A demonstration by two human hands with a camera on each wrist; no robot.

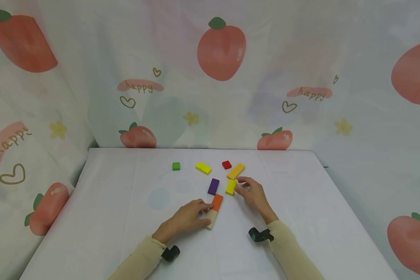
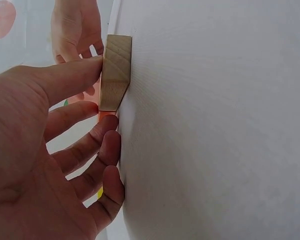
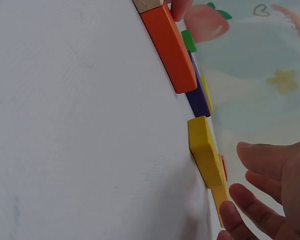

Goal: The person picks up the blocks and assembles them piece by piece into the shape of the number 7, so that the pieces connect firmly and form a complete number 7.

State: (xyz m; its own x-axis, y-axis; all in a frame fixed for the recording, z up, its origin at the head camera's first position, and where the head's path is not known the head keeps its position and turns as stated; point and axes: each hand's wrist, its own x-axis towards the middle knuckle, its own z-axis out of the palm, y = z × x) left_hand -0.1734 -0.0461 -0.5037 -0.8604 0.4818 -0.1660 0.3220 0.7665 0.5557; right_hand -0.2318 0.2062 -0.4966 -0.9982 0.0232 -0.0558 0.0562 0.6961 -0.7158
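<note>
Below frame centre, the lower yellow block (image 1: 231, 187), long axis leaning up-right, lies just left of the nearer right hand (image 1: 254, 195), its grip parted and empty.

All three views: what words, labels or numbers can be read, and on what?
"happy": left pink stroke, back curtain.
"happy": right pink stroke, back curtain.
"happ", then a distorted last letter: tilted pink stroke, left curtain.
Right wrist view: one tilted, blurred word on a pink stroke, not surely legible.
Blocks and black wrist devices: no readable text.
</note>
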